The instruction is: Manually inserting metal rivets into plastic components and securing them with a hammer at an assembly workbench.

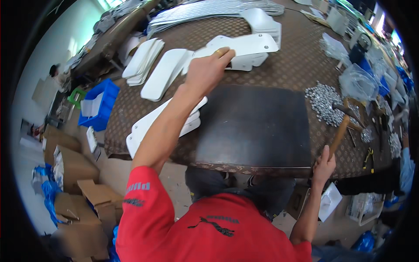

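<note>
My left hand (207, 71) reaches across the table, its fingers closed on a long white panel (255, 44) with rounded corners and small metal fittings at its end. More white panels lie under and beside it. My right hand (324, 167), at the table's near right edge, is wrapped round the wooden handle of a hammer (339, 136). The hammer's dark head is over the right side of the table, by a heap of small silvery metal parts (325, 102). Between my hands lies a flat black mat (257, 124). Under my left forearm is another stack of white panels (190, 124).
Further white stacks (144, 61) stand at the far left of the patterned table (297, 48). Pliers (369, 158), plastic bags (358, 83) and loose tools crowd the right side. A blue crate (100, 105) and cardboard boxes (78, 163) are off to the left.
</note>
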Motion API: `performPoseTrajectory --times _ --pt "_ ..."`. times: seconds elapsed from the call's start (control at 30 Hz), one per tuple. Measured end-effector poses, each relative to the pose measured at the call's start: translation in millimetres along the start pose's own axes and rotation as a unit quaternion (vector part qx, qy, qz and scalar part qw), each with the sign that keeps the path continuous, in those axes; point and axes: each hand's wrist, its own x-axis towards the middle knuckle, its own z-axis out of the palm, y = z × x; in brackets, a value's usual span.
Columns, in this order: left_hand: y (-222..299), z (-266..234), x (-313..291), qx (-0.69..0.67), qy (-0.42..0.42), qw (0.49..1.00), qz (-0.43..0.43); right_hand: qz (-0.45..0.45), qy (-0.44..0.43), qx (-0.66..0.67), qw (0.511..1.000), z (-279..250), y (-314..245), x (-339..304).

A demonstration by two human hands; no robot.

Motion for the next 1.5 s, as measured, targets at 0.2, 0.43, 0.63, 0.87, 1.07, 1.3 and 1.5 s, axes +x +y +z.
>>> performPoseTrajectory --times 0.2,0.43,0.63,0.87,1.07,1.3,1.5 --pt "-12 -14 -118 -0.072 -0.079 0.984 -0.143 0.019 0.0 0.003 1.0 -15 2 -3" --pt "-30 -76 -254 -0.053 -0.211 0.933 -0.285 -0.032 0.001 -0.032 0.999 -33 -3 12" --pt "-41 -87 -262 0.004 -0.197 0.974 -0.111 -0.046 0.019 -0.047 0.998 -31 -2 3" --pt "35 -78 -166 -0.017 0.023 0.997 0.067 -0.075 0.009 -0.061 0.995 -28 11 9" --pt "140 -9 -150 -0.303 -0.231 0.922 0.063 -0.055 0.001 -0.068 0.996 -22 13 3" --pt "75 -25 -148 -0.572 -0.132 0.762 -0.273 0.0 0.0 -0.068 0.998 -17 -17 -15" --pt "43 32 -108 -0.605 -0.033 0.73 -0.317 0.038 -0.064 -0.046 0.996 20 -53 -54"
